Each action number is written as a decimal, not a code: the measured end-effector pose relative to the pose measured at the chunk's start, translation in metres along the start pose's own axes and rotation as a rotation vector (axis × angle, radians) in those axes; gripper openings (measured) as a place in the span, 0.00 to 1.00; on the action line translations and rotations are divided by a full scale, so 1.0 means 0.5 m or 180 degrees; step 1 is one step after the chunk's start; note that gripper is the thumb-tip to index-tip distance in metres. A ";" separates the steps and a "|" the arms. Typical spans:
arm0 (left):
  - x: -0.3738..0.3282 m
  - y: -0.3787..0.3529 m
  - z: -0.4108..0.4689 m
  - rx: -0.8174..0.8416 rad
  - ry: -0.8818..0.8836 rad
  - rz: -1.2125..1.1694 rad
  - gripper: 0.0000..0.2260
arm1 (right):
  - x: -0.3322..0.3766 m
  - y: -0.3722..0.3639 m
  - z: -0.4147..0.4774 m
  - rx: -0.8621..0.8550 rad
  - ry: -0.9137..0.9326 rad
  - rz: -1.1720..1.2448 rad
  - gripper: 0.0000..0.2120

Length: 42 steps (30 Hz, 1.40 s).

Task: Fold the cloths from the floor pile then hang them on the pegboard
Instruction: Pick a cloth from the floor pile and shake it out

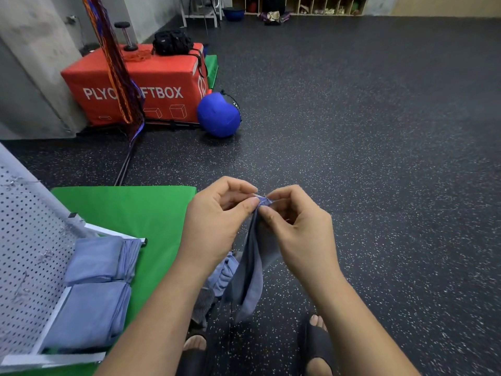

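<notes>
Blue-grey cloth [250, 270] pinched at its top corner.
We see left hand [217, 221] and right hand [298, 226] both pinching it; it hangs limp, creased lengthwise.

Soft, even light, little shadow; left hand [217, 221] and right hand [295, 226] sharp; straight lines bow far beyond them.
</notes>
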<state>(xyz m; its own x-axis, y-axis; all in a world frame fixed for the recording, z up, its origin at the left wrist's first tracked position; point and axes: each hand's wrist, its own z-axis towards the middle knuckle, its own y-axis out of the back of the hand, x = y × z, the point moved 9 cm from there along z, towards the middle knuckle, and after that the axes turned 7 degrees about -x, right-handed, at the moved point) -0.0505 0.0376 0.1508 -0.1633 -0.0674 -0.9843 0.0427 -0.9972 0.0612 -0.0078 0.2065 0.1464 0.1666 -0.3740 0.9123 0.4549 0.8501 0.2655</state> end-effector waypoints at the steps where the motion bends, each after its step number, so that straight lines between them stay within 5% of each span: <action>1: 0.001 -0.001 0.000 0.0043 0.0012 0.0018 0.08 | 0.003 0.001 0.002 0.0000 0.0060 -0.0033 0.06; 13: -0.002 -0.017 -0.006 0.0326 0.0056 -0.0195 0.13 | 0.022 0.007 0.010 0.0022 0.0620 -0.0589 0.05; 21: -0.015 0.001 0.001 0.0348 -0.0076 -0.0233 0.13 | -0.008 -0.015 0.008 0.1060 0.0414 -0.1274 0.13; 27: -0.016 0.016 0.006 0.0394 -0.0117 -0.0173 0.14 | -0.037 -0.005 0.015 0.1236 0.0213 -0.1681 0.07; 32: -0.020 0.032 0.014 0.0327 -0.0219 -0.0205 0.14 | -0.060 0.002 0.013 0.1316 -0.0322 -0.1413 0.08; 42: -0.012 0.095 0.044 -0.0127 -0.0353 0.0010 0.13 | -0.043 0.025 0.036 0.0907 -0.0406 -0.0101 0.12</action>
<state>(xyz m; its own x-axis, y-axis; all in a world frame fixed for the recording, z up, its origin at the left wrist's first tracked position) -0.0692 -0.0101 0.1632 -0.2709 -0.0760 -0.9596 0.0822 -0.9951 0.0555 -0.0214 0.2318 0.1356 0.0371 -0.3677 0.9292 0.1916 0.9152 0.3545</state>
